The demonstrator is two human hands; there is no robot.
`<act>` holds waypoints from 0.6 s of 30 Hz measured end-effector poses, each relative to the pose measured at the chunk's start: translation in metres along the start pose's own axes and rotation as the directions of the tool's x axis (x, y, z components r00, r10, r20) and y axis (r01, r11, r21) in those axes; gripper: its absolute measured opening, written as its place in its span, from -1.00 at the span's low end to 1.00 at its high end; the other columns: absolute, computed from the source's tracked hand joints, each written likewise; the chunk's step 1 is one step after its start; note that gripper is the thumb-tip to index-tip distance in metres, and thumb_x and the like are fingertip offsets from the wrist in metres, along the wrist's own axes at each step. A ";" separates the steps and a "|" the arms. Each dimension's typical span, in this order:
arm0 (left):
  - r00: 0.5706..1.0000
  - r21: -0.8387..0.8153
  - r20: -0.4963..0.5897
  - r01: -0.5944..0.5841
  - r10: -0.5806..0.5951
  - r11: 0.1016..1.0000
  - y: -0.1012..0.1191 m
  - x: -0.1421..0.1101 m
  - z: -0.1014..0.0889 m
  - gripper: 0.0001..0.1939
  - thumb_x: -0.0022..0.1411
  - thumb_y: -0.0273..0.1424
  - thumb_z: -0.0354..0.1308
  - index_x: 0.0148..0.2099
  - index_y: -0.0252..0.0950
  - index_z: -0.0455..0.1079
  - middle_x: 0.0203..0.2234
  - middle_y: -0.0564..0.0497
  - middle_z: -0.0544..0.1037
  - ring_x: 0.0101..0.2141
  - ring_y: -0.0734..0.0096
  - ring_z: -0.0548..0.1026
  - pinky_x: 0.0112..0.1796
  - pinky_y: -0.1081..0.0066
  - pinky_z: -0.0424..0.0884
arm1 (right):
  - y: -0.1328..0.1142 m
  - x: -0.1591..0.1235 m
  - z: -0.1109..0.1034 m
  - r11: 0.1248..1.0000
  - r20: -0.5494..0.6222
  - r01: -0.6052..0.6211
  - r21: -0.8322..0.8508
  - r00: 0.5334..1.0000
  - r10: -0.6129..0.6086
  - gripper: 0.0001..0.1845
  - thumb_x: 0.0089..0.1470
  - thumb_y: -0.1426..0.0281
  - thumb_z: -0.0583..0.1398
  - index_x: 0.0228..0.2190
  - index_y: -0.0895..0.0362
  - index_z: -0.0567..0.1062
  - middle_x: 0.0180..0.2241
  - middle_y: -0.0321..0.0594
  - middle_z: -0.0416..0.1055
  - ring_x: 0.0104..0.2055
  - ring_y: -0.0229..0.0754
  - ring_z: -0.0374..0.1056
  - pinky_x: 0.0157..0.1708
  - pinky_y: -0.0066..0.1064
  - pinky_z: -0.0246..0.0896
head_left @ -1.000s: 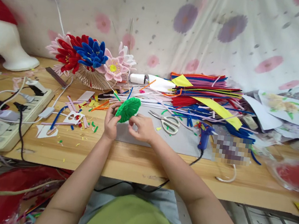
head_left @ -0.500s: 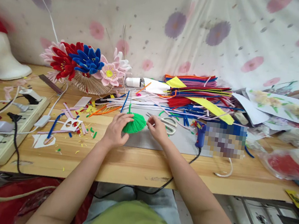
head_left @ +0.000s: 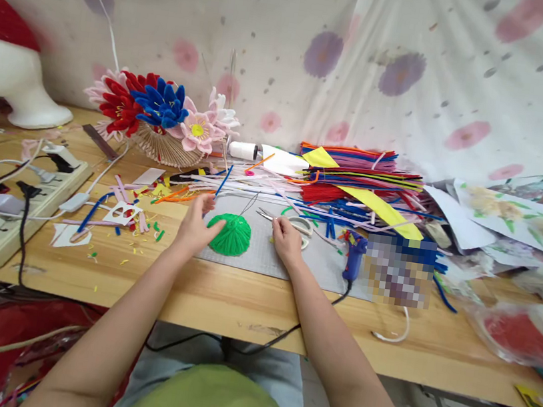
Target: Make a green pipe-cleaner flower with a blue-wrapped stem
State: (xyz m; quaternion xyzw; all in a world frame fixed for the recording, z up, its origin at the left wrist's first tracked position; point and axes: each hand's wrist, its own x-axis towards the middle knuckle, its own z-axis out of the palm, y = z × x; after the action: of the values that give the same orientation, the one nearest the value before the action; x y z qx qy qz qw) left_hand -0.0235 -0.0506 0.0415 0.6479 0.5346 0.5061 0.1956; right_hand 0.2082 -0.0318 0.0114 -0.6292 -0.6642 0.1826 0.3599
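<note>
A round, ribbed green piece (head_left: 229, 235), fuzzy like pipe cleaner, lies on the grey mat (head_left: 253, 261) with thin dark wire rising from its top. My left hand (head_left: 194, 225) is open beside it, its thumb reaching over the left edge; whether the thumb touches cannot be seen. My right hand (head_left: 286, 241) is closed around the middle of the scissors (head_left: 302, 224). Their blades point left out of my fingers, and the pale handles show behind the hand. To the right, a blue glue gun (head_left: 354, 255) rests on the mat.
Behind the mat lie bundled pipe cleaners (head_left: 349, 157) and yellow strips (head_left: 381, 212). A fan with fabric flowers (head_left: 158, 107) stands back left. Scraps (head_left: 123, 213) and a power strip (head_left: 42, 212) lie left. The glue gun's black cord (head_left: 277, 342) crosses the table's front edge.
The green piece has left my left hand and now lies on the mat; that hand has opened and drawn left. My right hand has closed on the scissors. The view has shifted slightly.
</note>
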 end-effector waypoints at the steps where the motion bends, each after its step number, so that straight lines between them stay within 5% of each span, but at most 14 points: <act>1: 0.996 0.047 0.092 -0.005 0.001 0.999 0.001 -0.002 0.005 -0.37 -0.12 -0.38 0.26 0.04 -0.24 0.16 -0.15 -0.07 0.40 -0.15 0.35 0.41 -0.08 0.25 0.34 | 0.000 -0.001 0.000 1.000 0.004 -0.012 -0.017 1.000 0.012 -0.67 0.11 0.17 -0.06 -0.49 0.09 0.34 -0.58 -0.31 0.33 -0.48 -0.23 0.25 -0.43 -0.45 0.01; 3: 0.976 0.123 0.214 0.008 -0.035 0.992 0.003 -0.005 0.014 -0.41 -0.10 -0.39 0.25 0.03 -0.21 0.20 -0.18 -0.05 0.45 -0.14 0.31 0.42 -0.07 0.22 0.32 | -0.002 -0.003 0.000 1.000 0.008 -0.001 -0.015 1.000 0.001 -0.75 0.10 0.25 -0.04 -0.42 0.09 0.35 -0.51 -0.28 0.38 -0.43 -0.22 0.28 -0.39 -0.43 0.05; 8: 0.971 0.094 0.200 0.117 -0.134 0.989 0.004 -0.002 0.027 -0.60 0.00 -0.44 0.16 -0.05 -0.20 0.30 -0.31 0.00 0.53 -0.22 0.31 0.49 -0.11 0.23 0.35 | -0.019 -0.001 0.013 0.941 0.108 0.117 0.318 0.981 -0.158 -0.78 -0.04 0.40 0.08 -0.27 0.09 0.29 -0.26 -0.23 0.40 -0.32 -0.28 0.31 -0.29 -0.43 0.16; 11: 0.962 -0.035 0.251 0.116 -0.103 0.993 -0.001 0.001 0.028 -0.55 -0.02 -0.46 0.16 -0.02 -0.22 0.27 -0.31 -0.02 0.54 -0.20 0.32 0.49 -0.09 0.23 0.35 | -0.032 0.005 0.029 0.879 0.189 0.110 0.464 0.957 -0.220 -0.69 -0.12 0.39 0.16 -0.25 0.09 0.24 -0.31 -0.27 0.39 -0.31 -0.30 0.30 -0.27 -0.42 0.19; 14: 0.966 -0.068 0.231 0.130 -0.112 0.989 -0.003 0.002 0.026 -0.52 -0.04 -0.49 0.16 -0.01 -0.25 0.25 -0.24 -0.06 0.50 -0.19 0.33 0.48 -0.09 0.25 0.36 | -0.039 0.010 0.040 0.903 0.213 0.082 0.421 0.959 -0.187 -0.74 -0.13 0.40 0.16 -0.32 0.08 0.23 -0.45 -0.38 0.33 -0.42 -0.32 0.26 -0.35 -0.44 0.18; 18: 0.968 -0.083 0.232 0.120 -0.098 0.989 -0.004 0.002 0.024 -0.54 -0.04 -0.48 0.16 -0.02 -0.28 0.24 -0.25 -0.06 0.48 -0.20 0.37 0.48 -0.10 0.28 0.36 | -0.037 0.019 0.028 0.904 0.180 0.051 0.425 0.974 -0.140 -0.80 -0.12 0.38 0.14 -0.41 0.08 0.19 -0.52 -0.42 0.26 -0.50 -0.35 0.22 -0.45 -0.48 0.13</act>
State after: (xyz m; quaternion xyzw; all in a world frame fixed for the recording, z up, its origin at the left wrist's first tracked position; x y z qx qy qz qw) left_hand -0.0048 -0.0411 0.0295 0.6610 0.5185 0.4423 0.3139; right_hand 0.1632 -0.0129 0.0228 -0.4820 -0.6736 0.3665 0.4239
